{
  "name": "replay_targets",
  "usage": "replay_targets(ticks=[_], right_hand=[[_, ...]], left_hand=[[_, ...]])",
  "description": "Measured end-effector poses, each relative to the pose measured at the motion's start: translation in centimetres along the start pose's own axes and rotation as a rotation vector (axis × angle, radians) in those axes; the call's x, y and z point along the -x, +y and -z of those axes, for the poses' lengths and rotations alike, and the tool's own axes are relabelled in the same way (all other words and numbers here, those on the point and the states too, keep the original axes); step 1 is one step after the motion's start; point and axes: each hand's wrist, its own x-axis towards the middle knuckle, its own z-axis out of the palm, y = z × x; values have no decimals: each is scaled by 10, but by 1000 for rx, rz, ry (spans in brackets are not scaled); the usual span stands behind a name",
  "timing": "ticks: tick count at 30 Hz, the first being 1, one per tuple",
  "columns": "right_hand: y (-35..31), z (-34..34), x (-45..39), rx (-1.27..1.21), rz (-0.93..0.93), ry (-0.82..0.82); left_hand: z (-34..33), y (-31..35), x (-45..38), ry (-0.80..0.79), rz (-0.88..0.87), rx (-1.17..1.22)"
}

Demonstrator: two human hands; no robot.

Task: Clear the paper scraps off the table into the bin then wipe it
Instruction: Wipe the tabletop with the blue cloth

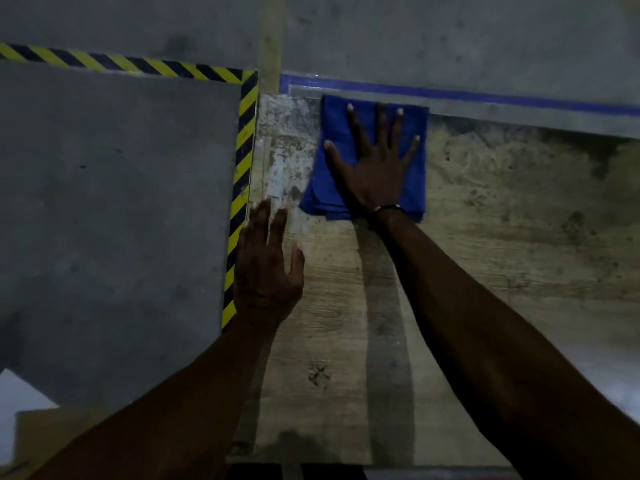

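A folded blue cloth [337, 133] lies flat near the far left corner of the worn wooden table [485, 220]. My right hand [372, 161] presses down on the cloth with its fingers spread and straight. Flat on the tabletop by the left edge rests my left hand [268, 268], fingers straight, holding nothing. No paper scraps show on the table.
Yellow-and-black hazard tape [242, 161] marks the grey floor left of the table. Blue tape [485, 95] runs along the floor beyond the far edge. A brown cardboard piece [45, 434] and something white [17, 393] sit at the lower left.
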Motion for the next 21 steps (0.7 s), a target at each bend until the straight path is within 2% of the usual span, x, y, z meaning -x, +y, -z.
replay_targets(ticks=[3, 5, 8, 10, 14, 16, 18, 21], right_hand=[[-23, -9, 22, 22, 143, 6], [-7, -4, 52, 17, 198, -5], [44, 10, 73, 66, 115, -2], [68, 18, 55, 57, 8, -3], [54, 16, -7, -12, -110, 23], [29, 6, -19, -9, -53, 18], [5, -3, -10, 3, 83, 1], [7, -4, 9, 10, 226, -21]], left_hand=[[-1, -2, -1, -23, 12, 0], [0, -2, -1, -31, 10, -6], [1, 0, -1, -30, 18, -17], [2, 2, -1, -29, 21, -17], [2, 1, -2, -34, 19, -7], [1, 0, -1, -30, 13, -13], [1, 0, -1, -27, 8, -8], [1, 2, -1, -14, 17, -4]])
